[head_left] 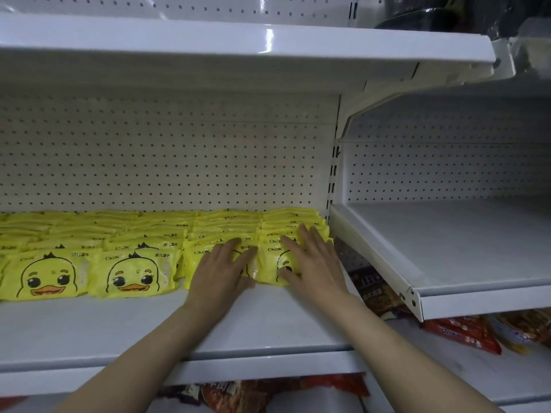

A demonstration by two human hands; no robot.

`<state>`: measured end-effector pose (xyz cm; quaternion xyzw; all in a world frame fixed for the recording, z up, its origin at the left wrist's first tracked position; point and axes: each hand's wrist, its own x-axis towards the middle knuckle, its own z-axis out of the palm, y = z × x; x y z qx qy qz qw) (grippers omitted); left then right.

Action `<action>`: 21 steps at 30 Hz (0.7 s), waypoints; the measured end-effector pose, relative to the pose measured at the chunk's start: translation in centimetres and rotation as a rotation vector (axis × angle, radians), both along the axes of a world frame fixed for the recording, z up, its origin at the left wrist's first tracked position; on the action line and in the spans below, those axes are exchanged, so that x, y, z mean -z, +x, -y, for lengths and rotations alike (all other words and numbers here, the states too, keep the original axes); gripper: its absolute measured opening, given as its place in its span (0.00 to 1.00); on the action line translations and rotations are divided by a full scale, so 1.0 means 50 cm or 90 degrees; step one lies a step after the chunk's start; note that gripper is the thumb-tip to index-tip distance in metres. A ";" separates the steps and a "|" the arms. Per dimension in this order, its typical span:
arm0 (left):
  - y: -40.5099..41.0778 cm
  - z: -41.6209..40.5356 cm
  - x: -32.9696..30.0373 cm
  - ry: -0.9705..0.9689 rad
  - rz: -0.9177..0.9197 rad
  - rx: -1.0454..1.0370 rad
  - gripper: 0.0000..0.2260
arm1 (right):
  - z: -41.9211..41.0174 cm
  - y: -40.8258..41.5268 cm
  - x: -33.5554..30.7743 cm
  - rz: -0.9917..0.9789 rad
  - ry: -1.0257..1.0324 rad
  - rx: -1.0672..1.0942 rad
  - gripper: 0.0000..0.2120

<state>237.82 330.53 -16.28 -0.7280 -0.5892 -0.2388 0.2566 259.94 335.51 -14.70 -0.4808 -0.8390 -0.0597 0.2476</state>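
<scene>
Rows of yellow wet-wipe packs [134,272] with a duck face stand on a white store shelf [238,329], filling its back from the left edge to the right upright. My left hand [222,268] lies flat with straight fingers against the front pack of the second row from the right. My right hand [313,257] lies flat on the front pack of the rightmost row [269,265], fingers spread over the tops of the packs behind. Both hands cover most of those two front packs.
A white shelf [268,43] hangs overhead. To the right a bare white shelf [462,248] sits slightly higher, its front corner near my right forearm. Red and dark snack bags [465,335] lie on lower shelves. A perforated back panel [179,156] closes the rear.
</scene>
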 end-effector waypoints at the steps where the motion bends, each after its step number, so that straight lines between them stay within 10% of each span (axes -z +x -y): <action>1: -0.009 0.006 0.000 0.002 -0.004 -0.030 0.33 | 0.006 -0.010 0.003 0.001 -0.006 0.002 0.32; 21: -0.090 -0.004 0.025 -0.020 -0.056 -0.061 0.32 | 0.012 -0.057 0.032 -0.019 0.002 0.058 0.33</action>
